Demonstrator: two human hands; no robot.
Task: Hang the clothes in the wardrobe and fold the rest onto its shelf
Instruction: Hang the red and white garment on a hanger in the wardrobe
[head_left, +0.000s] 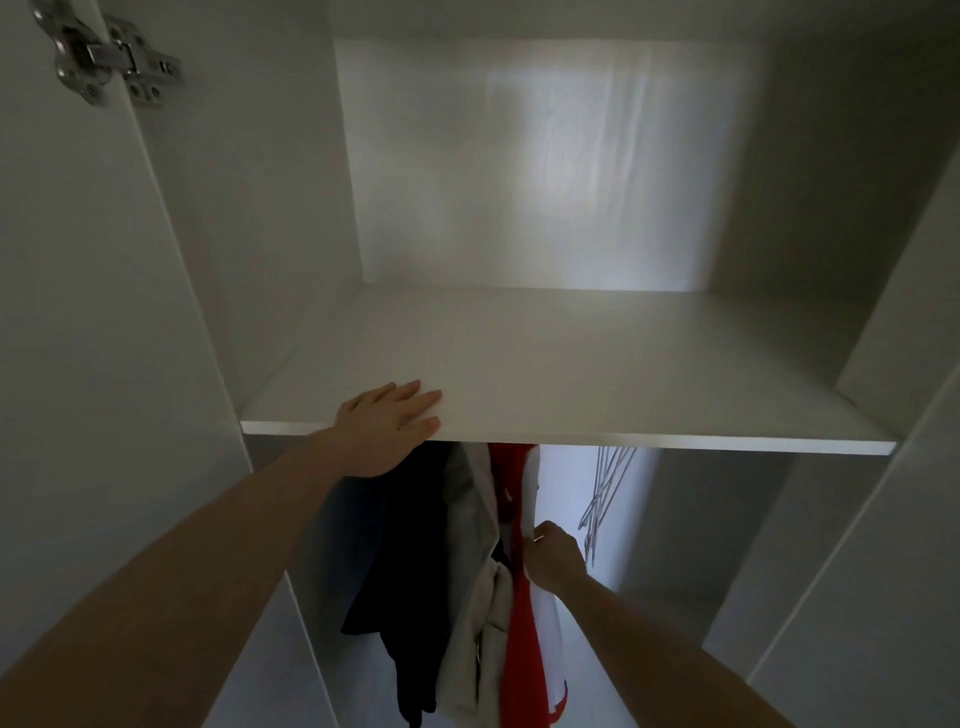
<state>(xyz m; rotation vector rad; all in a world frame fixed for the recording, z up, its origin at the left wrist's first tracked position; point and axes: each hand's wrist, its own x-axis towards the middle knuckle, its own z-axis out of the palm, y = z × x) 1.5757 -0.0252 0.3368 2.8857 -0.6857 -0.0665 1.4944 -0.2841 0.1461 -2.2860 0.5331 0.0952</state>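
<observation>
Left hand (390, 422): fingers straight, flat on the smooth white shelf (597, 364) edge.
Right hand (555, 564): below the shelf, curled, pinching the red-and-white garment (524, 623).
Left of it: limp grey cloth (475, 597), dark clothes (400, 561).
Right of it: thin wire hangers (605, 493).

Dim, soft wide-angle view (edges bowed), pale light patch on the wardrobe back panel (561, 171)

rail — hidden behind shelf (623, 364) | garments (467, 597) — bottoms cut off
</observation>
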